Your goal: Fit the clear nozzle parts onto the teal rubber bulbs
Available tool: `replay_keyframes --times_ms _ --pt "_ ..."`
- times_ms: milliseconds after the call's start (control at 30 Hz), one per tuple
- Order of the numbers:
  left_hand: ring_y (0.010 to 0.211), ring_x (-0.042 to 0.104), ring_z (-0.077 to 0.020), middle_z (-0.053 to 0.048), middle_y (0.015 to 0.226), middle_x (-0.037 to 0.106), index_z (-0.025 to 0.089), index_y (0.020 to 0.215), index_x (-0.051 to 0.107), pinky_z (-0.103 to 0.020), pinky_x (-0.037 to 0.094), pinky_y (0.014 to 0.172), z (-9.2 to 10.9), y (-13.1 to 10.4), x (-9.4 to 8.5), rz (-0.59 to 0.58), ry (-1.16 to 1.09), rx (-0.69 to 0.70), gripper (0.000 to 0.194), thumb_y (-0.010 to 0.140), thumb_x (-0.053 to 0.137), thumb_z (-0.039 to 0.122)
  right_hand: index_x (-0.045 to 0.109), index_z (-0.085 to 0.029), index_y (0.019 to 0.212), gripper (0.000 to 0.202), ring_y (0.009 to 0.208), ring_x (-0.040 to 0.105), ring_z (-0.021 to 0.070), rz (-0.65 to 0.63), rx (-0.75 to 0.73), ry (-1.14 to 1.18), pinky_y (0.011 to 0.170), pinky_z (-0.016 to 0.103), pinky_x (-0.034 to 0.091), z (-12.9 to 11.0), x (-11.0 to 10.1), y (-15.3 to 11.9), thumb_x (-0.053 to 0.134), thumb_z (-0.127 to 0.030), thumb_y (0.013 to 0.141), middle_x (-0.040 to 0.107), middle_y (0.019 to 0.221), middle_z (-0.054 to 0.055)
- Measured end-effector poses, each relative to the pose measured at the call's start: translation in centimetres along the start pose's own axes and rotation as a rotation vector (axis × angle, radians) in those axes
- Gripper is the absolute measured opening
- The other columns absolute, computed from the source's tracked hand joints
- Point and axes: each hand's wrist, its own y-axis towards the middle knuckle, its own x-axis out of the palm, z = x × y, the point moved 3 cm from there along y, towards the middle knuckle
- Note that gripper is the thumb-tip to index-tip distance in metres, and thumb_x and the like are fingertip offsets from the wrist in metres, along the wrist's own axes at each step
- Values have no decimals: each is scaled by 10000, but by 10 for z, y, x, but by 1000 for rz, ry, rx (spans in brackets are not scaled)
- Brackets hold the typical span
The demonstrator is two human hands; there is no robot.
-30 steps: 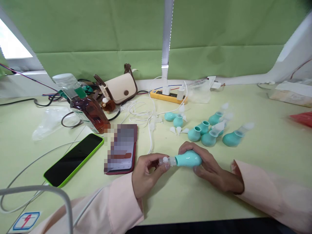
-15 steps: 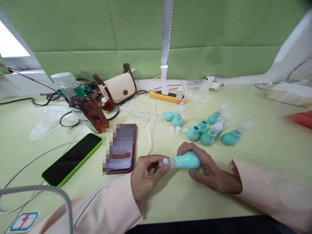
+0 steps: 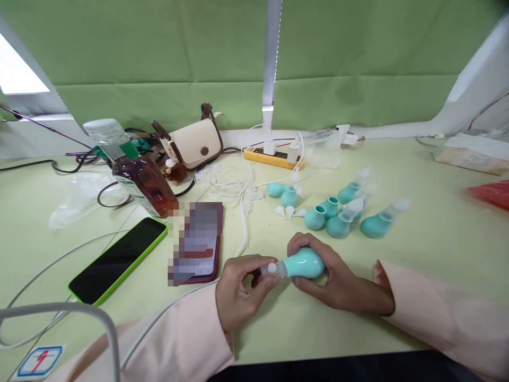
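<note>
Low over the table's front part, a teal squeeze bulb [image 3: 305,262] lies sideways with a clear plastic connector [image 3: 278,268] at its neck. My left hand [image 3: 242,289] pinches the connector between thumb and fingers. Around the bulb's round end curls my right hand [image 3: 334,276], its fingers over the far side and its thumb below. Beyond it stand several more teal bulbs [image 3: 315,218], some open-necked and some with translucent tips [image 3: 353,208]. Small white tips [image 3: 290,213] are scattered left of them, and clear connectors [image 3: 249,199] lie farther left.
On the left lie a green-cased phone [image 3: 119,260] and a red-cased phone [image 3: 199,249]. Behind them are a bottle of dark liquid [image 3: 145,183] and a cream bag [image 3: 194,143]. A yellow power strip [image 3: 274,157] with white cables lies at the back. A red item [image 3: 491,193] sits far right.
My right hand has closed its thumb in toward the bulb's neck side. The bulb and connector have shifted and turned slightly. Things on the table stay put.
</note>
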Motion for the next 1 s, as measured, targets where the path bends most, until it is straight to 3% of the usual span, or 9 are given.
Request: replay_keyframes --times_ms 267,500,733,1000 --pt "540 463 -118 -40 608 554 110 870 608 -216 376 529 9 -2 -1 17 216 178 196 742 515 226 380 -203 866 256 708 464 136 -30 63 27 586 249 402 -2 2 1 484 -98 656 470 793 10" --pt "579 480 -125 -60 647 556 97 912 573 -217 391 539 6 -4 0 31 311 309 194 750 503 177 378 -201 850 238 692 423 125 -100 166 134 558 233 371 -2 3 2 493 -117 658 435 785 3" --pt "608 465 -129 -65 689 549 99 971 510 -230 402 530 4 -6 1 63 339 549 237 734 510 89 364 -208 864 257 653 370 96 -171 246 231 530 206 324 -2 3 2 499 -107 671 384 777 -17" --pt "615 471 -144 -93 711 565 84 977 492 -257 425 525 6 -7 4 42 437 605 219 759 475 100 364 -206 870 254 614 348 76 -252 300 349 501 191 305 -3 2 3 504 -110 681 364 763 -28"
